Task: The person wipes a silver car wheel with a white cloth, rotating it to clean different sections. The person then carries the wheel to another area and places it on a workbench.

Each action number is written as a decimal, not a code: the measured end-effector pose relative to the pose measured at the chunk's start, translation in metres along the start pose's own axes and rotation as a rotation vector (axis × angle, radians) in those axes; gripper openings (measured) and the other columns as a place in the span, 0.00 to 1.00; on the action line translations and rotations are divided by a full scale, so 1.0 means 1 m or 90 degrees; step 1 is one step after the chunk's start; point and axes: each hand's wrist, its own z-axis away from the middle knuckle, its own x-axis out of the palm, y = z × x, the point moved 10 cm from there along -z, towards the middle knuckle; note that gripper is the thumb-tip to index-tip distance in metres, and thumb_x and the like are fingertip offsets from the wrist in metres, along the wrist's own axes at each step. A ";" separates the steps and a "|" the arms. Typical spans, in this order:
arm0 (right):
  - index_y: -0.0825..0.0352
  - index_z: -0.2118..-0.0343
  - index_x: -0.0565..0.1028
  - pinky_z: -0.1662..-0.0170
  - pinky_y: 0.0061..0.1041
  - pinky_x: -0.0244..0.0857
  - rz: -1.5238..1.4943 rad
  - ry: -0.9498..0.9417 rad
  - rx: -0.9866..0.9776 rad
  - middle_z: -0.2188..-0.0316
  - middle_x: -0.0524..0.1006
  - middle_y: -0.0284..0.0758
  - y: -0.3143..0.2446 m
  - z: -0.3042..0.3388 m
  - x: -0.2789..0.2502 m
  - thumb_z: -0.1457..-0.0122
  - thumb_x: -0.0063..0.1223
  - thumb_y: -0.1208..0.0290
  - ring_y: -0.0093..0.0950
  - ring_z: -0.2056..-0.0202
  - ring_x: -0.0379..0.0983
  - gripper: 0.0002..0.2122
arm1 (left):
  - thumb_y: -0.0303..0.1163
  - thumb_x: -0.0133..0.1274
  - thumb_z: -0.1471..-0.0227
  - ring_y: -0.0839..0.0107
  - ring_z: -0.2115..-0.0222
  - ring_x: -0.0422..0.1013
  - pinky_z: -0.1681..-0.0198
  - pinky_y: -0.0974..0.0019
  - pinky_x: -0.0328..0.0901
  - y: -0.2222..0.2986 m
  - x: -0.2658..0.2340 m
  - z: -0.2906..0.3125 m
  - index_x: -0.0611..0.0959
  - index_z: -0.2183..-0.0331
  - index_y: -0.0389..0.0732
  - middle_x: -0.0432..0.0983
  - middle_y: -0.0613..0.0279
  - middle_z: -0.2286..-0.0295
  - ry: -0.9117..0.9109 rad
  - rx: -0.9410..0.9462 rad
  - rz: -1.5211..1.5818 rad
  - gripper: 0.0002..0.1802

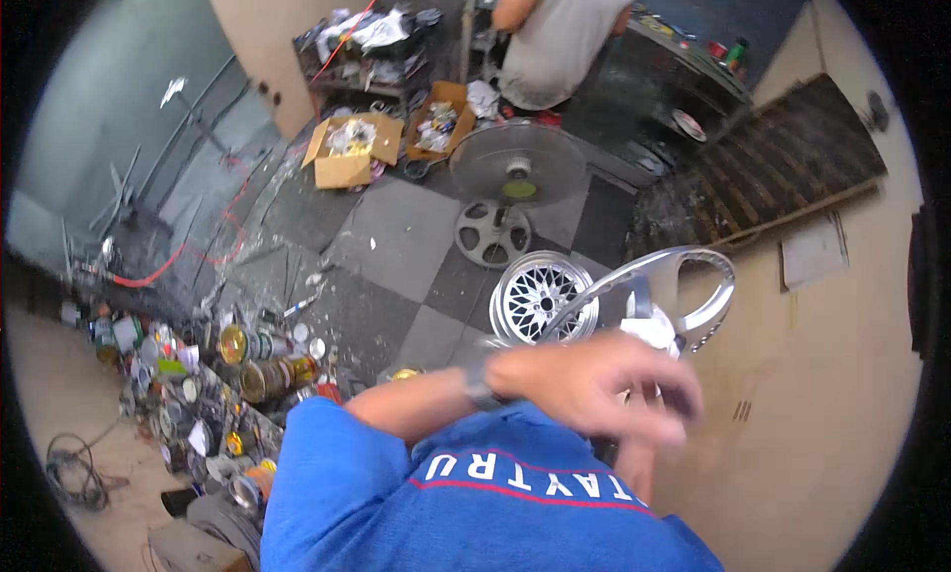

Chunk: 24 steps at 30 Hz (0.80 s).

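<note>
My left hand (614, 384), with a wristband on its wrist, reaches across my front to the right. Its fingers curl but are smeared by motion, so whether they grip anything is unclear. My right hand lies mostly behind it; only the right forearm (636, 465) shows plainly. Just beyond the hands is a silver mesh-spoke wheel (545, 299). Beside it, a polished silver rim (715, 293) with large openings stands tilted at the right. A small white object (649, 326) sits next to my left hand, partly covered by it; its kind is not clear.
A pedestal fan (517, 166) stands beyond the wheels. Cans and litter (277, 377) crowd the left floor. Open cardboard boxes (347, 166) lie at the back, near a person in a grey shirt (565, 37). A dirty slatted panel (773, 171) leans at the right.
</note>
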 end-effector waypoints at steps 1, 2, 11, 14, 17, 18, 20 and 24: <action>0.75 0.33 0.65 0.42 0.40 0.75 0.012 -0.031 0.000 0.43 0.77 0.45 -0.010 -0.010 0.002 0.35 0.56 0.51 0.38 0.47 0.79 0.35 | 0.49 0.54 0.33 0.57 0.52 0.79 0.46 0.59 0.72 0.003 -0.057 0.027 0.80 0.46 0.33 0.81 0.48 0.53 0.193 -0.001 -0.048 0.29; 0.75 0.32 0.64 0.41 0.40 0.75 0.019 -0.074 0.007 0.41 0.77 0.46 -0.013 -0.025 0.012 0.36 0.57 0.46 0.39 0.47 0.79 0.39 | 0.48 0.53 0.33 0.59 0.53 0.80 0.48 0.60 0.73 0.006 -0.105 0.066 0.80 0.47 0.33 0.82 0.48 0.54 0.391 -0.007 -0.108 0.27; 0.79 0.49 0.77 0.53 0.35 0.80 0.247 -0.358 0.003 0.53 0.82 0.50 0.020 -0.092 0.230 0.36 0.62 0.66 0.37 0.59 0.83 0.20 | 0.39 0.55 0.39 0.69 0.70 0.75 0.69 0.65 0.69 -0.119 -0.118 0.523 0.80 0.59 0.41 0.79 0.61 0.69 1.624 0.042 0.041 0.12; 0.78 0.51 0.77 0.58 0.32 0.79 0.378 -0.413 0.003 0.54 0.83 0.48 0.051 -0.113 0.295 0.36 0.62 0.67 0.33 0.63 0.83 0.18 | 0.39 0.54 0.39 0.69 0.72 0.75 0.71 0.65 0.69 -0.188 -0.098 0.559 0.80 0.59 0.42 0.79 0.60 0.69 1.668 -0.018 0.145 0.12; 0.76 0.49 0.77 0.62 0.30 0.78 0.319 -0.443 0.070 0.57 0.84 0.46 0.103 -0.126 0.351 0.36 0.62 0.68 0.30 0.65 0.82 0.18 | 0.38 0.54 0.39 0.69 0.73 0.75 0.72 0.65 0.70 -0.226 -0.105 0.571 0.79 0.59 0.42 0.79 0.60 0.70 1.672 -0.014 0.192 0.11; 0.76 0.49 0.77 0.64 0.29 0.77 0.299 -0.447 0.098 0.58 0.84 0.45 0.123 -0.131 0.369 0.36 0.62 0.69 0.29 0.66 0.82 0.17 | 0.38 0.54 0.38 0.69 0.73 0.75 0.72 0.65 0.70 -0.229 -0.111 0.571 0.79 0.58 0.42 0.79 0.60 0.70 1.682 -0.022 0.205 0.12; 0.75 0.48 0.76 0.66 0.28 0.76 0.278 -0.454 0.149 0.60 0.84 0.44 0.172 -0.148 0.398 0.35 0.62 0.70 0.27 0.67 0.81 0.17 | 0.38 0.53 0.38 0.69 0.73 0.75 0.72 0.64 0.70 -0.231 -0.125 0.579 0.79 0.57 0.42 0.79 0.60 0.70 1.702 -0.035 0.231 0.12; 0.69 0.43 0.74 0.60 0.28 0.78 0.386 -0.511 0.157 0.53 0.82 0.40 0.289 -0.223 0.427 0.31 0.57 0.64 0.27 0.60 0.81 0.19 | 0.37 0.53 0.36 0.69 0.73 0.75 0.72 0.64 0.70 -0.235 -0.152 0.632 0.78 0.55 0.42 0.79 0.60 0.70 1.710 -0.053 0.306 0.12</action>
